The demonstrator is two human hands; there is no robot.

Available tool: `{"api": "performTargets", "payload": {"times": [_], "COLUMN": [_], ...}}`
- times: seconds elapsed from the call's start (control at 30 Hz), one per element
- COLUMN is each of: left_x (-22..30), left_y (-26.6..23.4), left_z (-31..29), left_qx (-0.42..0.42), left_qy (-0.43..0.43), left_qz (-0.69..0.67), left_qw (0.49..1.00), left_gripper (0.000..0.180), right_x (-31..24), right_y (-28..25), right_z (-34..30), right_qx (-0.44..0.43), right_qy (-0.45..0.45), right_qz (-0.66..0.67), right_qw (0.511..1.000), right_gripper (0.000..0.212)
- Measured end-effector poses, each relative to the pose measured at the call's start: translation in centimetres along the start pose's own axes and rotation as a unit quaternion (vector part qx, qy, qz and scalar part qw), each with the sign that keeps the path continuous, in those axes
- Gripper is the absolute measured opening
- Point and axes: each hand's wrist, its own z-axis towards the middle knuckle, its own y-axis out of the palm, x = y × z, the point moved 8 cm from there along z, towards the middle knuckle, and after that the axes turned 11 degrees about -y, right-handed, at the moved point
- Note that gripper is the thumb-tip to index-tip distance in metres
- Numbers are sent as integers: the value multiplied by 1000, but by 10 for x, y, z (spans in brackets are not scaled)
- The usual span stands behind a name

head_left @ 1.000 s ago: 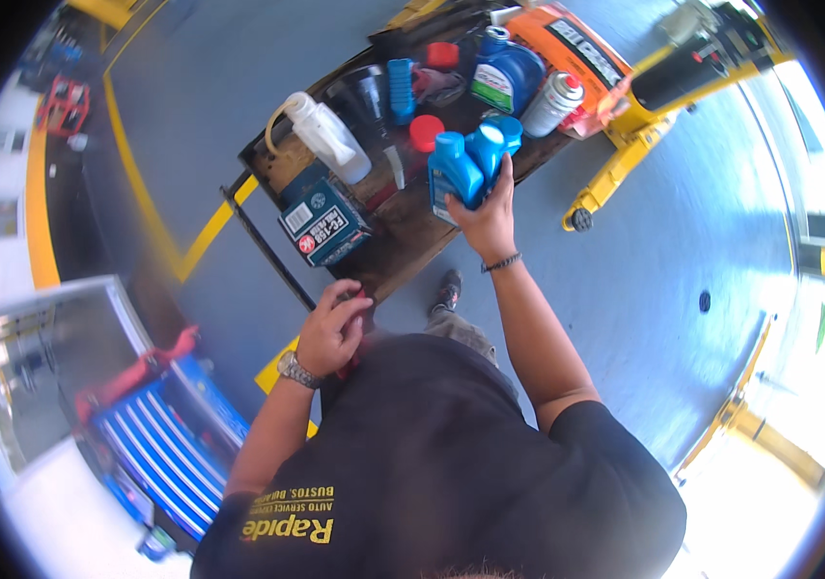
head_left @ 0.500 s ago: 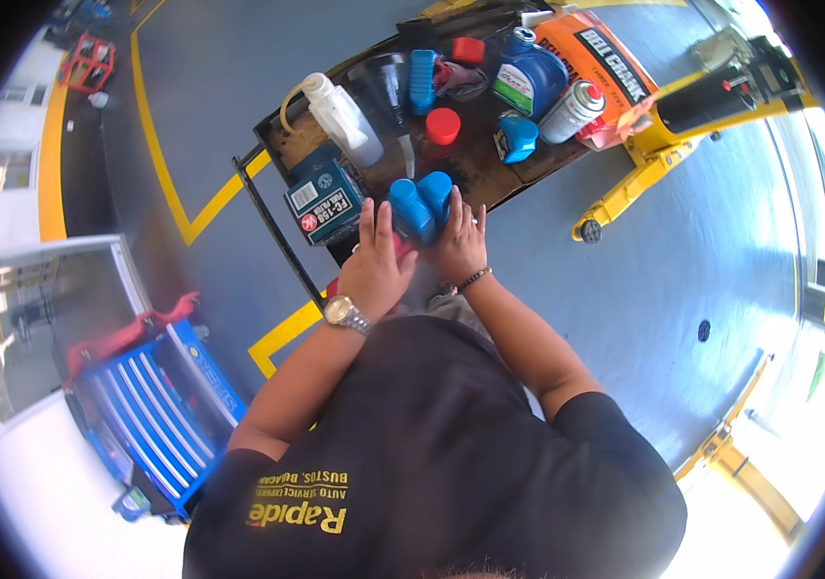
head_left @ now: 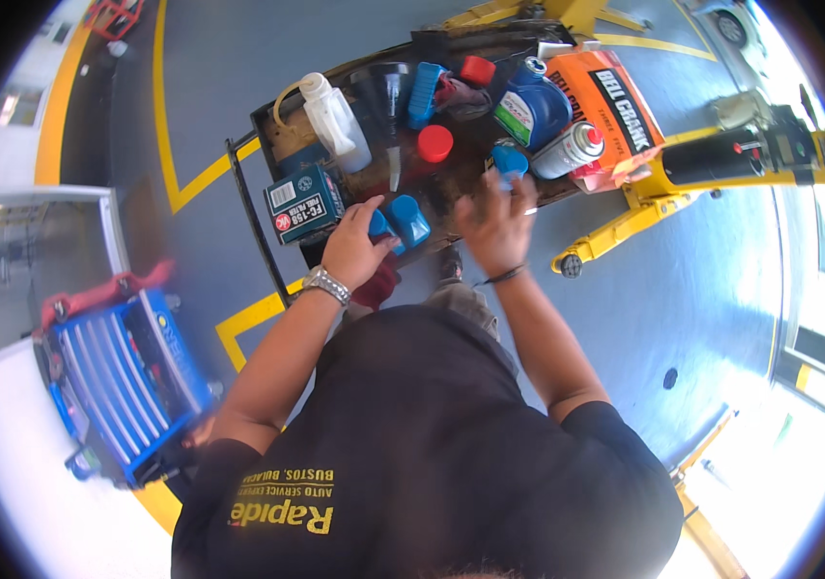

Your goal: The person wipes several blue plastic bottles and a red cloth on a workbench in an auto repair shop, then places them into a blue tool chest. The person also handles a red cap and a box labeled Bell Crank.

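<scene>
Two small blue bottles stand side by side at the cart's near edge, a left bottle [head_left: 380, 228] and a right bottle [head_left: 410, 221]. Around the left one, my left hand [head_left: 358, 243] is closed, fingers on its far side and thumb nearer me. My right hand [head_left: 496, 228], smeared by motion, is stretched out with its fingers apart. Its fingertips overlap a third small blue bottle [head_left: 510, 161]; whether they touch it I cannot tell. A red cloth [head_left: 377, 287] hangs below my left hand.
The dark cart [head_left: 282, 116] also carries a filter box [head_left: 303, 205], white squeeze bottle [head_left: 335, 124], black funnel [head_left: 383, 92], round red cap [head_left: 434, 144], large blue jug [head_left: 533, 108], spray can [head_left: 572, 150] and orange box [head_left: 610, 106]. Yellow lift arms [head_left: 615, 217] stand right; a blue tool chest [head_left: 123, 376] left.
My right hand has left the pair of blue bottles and moved right and away from me to the third one. My left hand stays at the pair. The view has shifted slightly.
</scene>
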Motion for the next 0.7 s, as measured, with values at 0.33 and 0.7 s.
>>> {"api": "performTargets", "payload": {"times": [0.33,0.7], "left_x": [-2,-32], "left_y": [-8,16], "left_z": [-9,-26], "left_qx": [53,64], "left_qy": [-73,-174], "left_qz": [-7,-133], "left_qw": [996,974], "left_gripper": [69,94], "right_x": [81,-15], "right_y": [30,78], "right_z": [56,38], "right_qx": [-390,-421], "right_qy": [-80,-272], "right_qz": [58,369], "right_qw": [916,782], "right_gripper": [42,73]}}
